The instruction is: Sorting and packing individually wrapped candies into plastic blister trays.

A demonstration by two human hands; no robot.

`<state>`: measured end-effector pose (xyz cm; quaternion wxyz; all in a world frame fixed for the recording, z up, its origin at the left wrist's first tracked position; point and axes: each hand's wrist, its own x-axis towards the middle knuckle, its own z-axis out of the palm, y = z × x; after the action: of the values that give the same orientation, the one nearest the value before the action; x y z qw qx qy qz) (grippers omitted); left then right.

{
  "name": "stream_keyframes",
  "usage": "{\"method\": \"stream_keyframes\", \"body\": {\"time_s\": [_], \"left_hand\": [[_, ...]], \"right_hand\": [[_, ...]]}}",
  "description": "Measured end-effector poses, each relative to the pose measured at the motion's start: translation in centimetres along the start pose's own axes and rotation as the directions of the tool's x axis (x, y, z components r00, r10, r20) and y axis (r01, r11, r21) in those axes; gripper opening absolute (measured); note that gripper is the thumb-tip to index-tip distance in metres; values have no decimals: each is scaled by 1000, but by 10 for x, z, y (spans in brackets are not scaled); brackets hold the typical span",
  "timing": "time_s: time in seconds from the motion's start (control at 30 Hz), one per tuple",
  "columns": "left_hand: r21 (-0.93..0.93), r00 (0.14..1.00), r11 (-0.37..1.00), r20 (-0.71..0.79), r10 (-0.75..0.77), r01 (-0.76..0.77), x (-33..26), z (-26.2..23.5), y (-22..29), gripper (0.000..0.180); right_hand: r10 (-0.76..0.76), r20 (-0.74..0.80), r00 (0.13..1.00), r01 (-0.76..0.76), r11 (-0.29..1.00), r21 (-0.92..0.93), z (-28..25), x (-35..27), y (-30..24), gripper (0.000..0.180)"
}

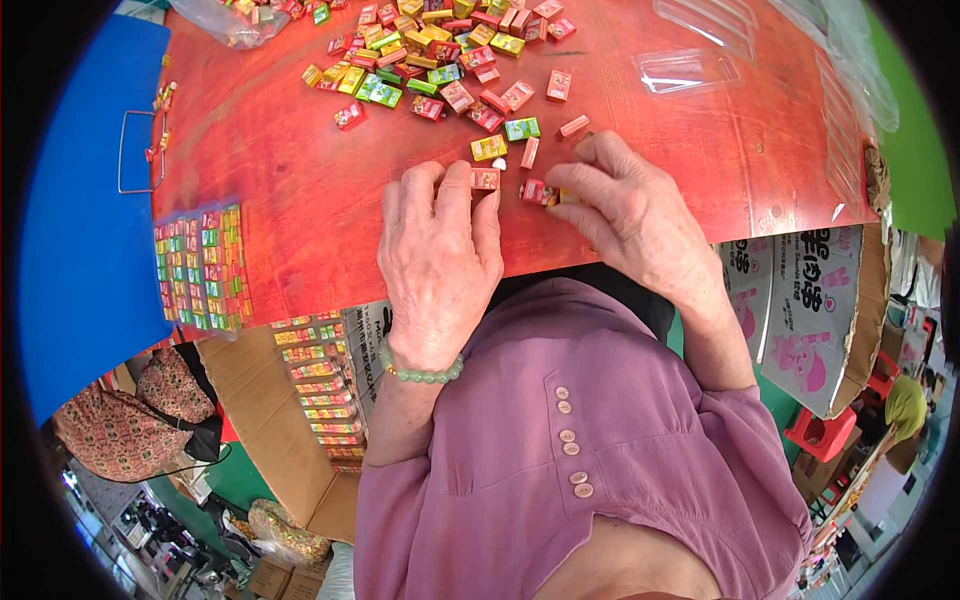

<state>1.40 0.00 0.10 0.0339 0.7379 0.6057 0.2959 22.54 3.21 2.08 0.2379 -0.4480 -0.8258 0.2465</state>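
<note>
At centre, near the front edge of the red table (310, 200), the left hand (437, 232) pinches a pink box (485, 179) between thumb and forefinger; the right hand (635, 210) pinches a yellow box (569, 196) beside a red box (533, 192). Tabletop stretches left and right, below the upper-centre pile (440, 50).

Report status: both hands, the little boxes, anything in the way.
Left hand at pink box. Right hand pinching yellow box, red box adjoining. Loose boxes just ahead; bigger pile beyond, on red table.
</note>
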Motion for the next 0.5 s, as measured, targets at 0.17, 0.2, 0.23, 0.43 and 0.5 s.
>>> {"method": "stream_keyframes", "body": {"time_s": [0.17, 0.2, 0.23, 0.43, 0.5], "left_hand": [[-18, 999, 1000, 44, 21, -20, -1, -5, -5, 39], [-44, 998, 999, 55, 24, -21, -1, -6, -7, 42], [-44, 998, 999, 56, 24, -21, -1, -8, -8, 42], [-118, 993, 993, 111, 33, -20, 0, -13, -9, 42], [-110, 994, 993, 97, 50, -39, 2, -14, -7, 38]], "right_hand": [[-26, 28, 999, 27, 999, -44, 4, -12, -10, 26], [-37, 48, 998, 39, 999, -38, 3, -13, -11, 27], [-36, 48, 998, 38, 999, -38, 2, -14, -11, 27], [133, -61, 989, -136, 989, -51, -7, -22, -10, 29], [152, -93, 984, -161, 983, -91, -3, -25, -9, 30]]}}
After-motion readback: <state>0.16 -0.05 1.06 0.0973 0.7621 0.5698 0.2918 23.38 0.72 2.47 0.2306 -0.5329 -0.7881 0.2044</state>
